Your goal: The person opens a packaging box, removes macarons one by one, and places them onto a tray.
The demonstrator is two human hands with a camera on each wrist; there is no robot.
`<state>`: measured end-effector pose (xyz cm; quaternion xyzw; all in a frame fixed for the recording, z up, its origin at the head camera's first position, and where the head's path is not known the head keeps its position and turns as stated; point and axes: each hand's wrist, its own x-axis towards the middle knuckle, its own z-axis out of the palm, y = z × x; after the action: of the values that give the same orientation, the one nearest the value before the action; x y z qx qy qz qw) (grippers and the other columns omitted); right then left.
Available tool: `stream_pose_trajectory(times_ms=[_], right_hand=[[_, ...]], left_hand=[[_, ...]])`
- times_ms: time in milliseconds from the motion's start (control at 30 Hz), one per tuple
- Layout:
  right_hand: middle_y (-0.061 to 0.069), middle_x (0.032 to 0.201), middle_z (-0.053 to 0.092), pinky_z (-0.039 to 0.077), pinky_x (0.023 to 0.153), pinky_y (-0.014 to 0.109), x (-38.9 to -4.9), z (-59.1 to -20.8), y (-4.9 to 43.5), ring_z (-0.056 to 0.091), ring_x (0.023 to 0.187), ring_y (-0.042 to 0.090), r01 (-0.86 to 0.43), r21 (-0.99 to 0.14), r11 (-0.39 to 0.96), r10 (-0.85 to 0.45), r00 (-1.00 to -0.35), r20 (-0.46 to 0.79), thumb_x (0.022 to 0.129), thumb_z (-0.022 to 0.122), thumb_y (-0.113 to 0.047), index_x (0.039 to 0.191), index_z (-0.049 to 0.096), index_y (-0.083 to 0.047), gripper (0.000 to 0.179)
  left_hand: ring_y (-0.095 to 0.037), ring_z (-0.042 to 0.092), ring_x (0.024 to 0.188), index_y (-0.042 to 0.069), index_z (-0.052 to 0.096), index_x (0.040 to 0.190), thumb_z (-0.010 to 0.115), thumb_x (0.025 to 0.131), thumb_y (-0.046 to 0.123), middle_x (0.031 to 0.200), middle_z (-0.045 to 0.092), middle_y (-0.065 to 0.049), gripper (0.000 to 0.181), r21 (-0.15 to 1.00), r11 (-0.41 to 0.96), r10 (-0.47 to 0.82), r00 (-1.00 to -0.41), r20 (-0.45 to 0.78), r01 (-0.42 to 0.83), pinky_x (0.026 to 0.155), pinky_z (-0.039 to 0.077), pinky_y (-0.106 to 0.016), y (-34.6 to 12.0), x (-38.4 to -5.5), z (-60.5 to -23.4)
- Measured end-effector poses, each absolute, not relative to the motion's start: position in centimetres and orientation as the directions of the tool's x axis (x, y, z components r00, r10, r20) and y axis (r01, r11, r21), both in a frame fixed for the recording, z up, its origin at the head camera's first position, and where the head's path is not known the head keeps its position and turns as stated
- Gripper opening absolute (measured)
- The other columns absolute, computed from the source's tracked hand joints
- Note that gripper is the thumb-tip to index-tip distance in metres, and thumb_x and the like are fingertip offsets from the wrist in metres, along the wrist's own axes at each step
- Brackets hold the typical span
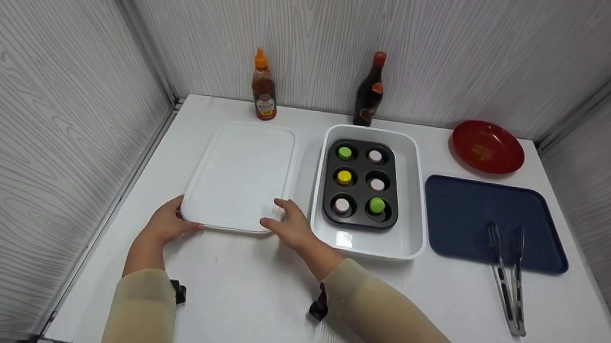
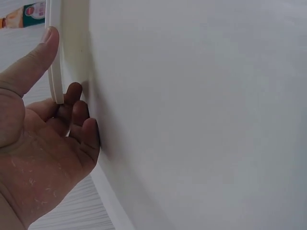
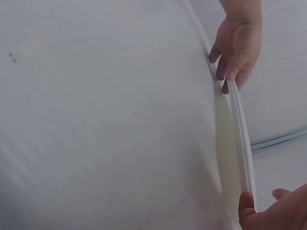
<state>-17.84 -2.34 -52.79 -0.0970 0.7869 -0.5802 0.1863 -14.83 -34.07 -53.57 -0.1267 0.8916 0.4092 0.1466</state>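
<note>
A white rectangular lid [image 1: 241, 176] lies at the left of the table, its near edge slightly raised. My left hand [image 1: 168, 221] grips the near left corner, thumb on top and fingers curled beneath, as the left wrist view shows. At the near right corner is my right hand [image 1: 294, 225], thumb and forefinger spread over the edge; in the right wrist view a fingertip [image 3: 246, 203] touches the rim. To the right stands a white container [image 1: 421, 212] holding a dark muffin tin [image 1: 360, 184], with small green, yellow and pale pink round pieces in its cups.
A sauce bottle [image 1: 264, 92] with an orange cap and a dark bottle [image 1: 369, 94] stand along the back wall. At the right are a red plate [image 1: 502, 152] and a blue tray [image 1: 458, 214], with metal tongs [image 1: 509, 283] lying partly across the tray.
</note>
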Motion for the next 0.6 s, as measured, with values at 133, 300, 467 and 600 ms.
stream_pose_trajectory(times_ms=[133, 300, 467, 600], right_hand=[[0.027, 0.167, 0.031, 0.025, 0.125, 0.049, -17.98, -53.32, -2.45, 0.024, 0.158, 0.039, 0.072, -0.935, 0.347, -0.359, -0.911, -0.203, 0.093, 0.075, -0.029, 0.155, 0.050, 0.000, 0.073], [0.026, 0.168, 0.028, 0.026, 0.125, 0.049, -17.89, -53.27, -2.64, 0.025, 0.157, 0.039, 0.081, -0.917, 0.391, -0.355, -0.906, -0.231, 0.094, 0.074, -0.033, 0.155, 0.049, -0.001, 0.073], [0.026, 0.169, 0.026, 0.028, 0.124, 0.049, -17.60, -53.00, -2.84, 0.026, 0.157, 0.039, 0.057, -0.903, 0.427, -0.369, -0.900, -0.231, 0.096, 0.073, -0.033, 0.155, 0.048, 0.001, 0.073], [0.026, 0.169, 0.026, 0.030, 0.124, 0.049, -17.26, -53.07, -2.81, 0.029, 0.156, 0.039, 0.045, -0.894, 0.445, -0.377, -0.896, -0.233, 0.096, 0.073, -0.034, 0.156, 0.047, 0.001, 0.074]], left_hand=[[-0.055, 0.028, 0.149, -0.008, 0.026, 0.163, 0.090, 0.085, 0.022, 0.160, 0.031, -0.038, 0.105, 0.663, 0.660, -0.140, -0.925, -0.353, -0.353, 0.122, 0.026, -0.062, -33.77, -14.80, -53.84], [-0.061, 0.023, 0.146, -0.008, 0.023, 0.163, 0.088, 0.087, 0.028, 0.156, 0.026, -0.043, 0.106, 0.614, 0.687, -0.207, -0.914, -0.348, -0.389, 0.121, 0.025, -0.065, -33.30, -14.48, -53.67], [-0.060, 0.021, 0.148, -0.010, 0.019, 0.163, 0.085, 0.090, 0.027, 0.159, 0.022, -0.043, 0.105, 0.605, 0.683, -0.226, -0.907, -0.356, -0.409, 0.121, 0.024, -0.065, -33.11, -14.55, -53.72], [-0.060, 0.020, 0.149, -0.012, 0.019, 0.162, 0.083, 0.091, 0.025, 0.159, 0.021, -0.043, 0.103, 0.596, 0.688, -0.233, -0.903, -0.360, -0.415, 0.122, 0.023, -0.065, -33.02, -14.30, -53.91]])
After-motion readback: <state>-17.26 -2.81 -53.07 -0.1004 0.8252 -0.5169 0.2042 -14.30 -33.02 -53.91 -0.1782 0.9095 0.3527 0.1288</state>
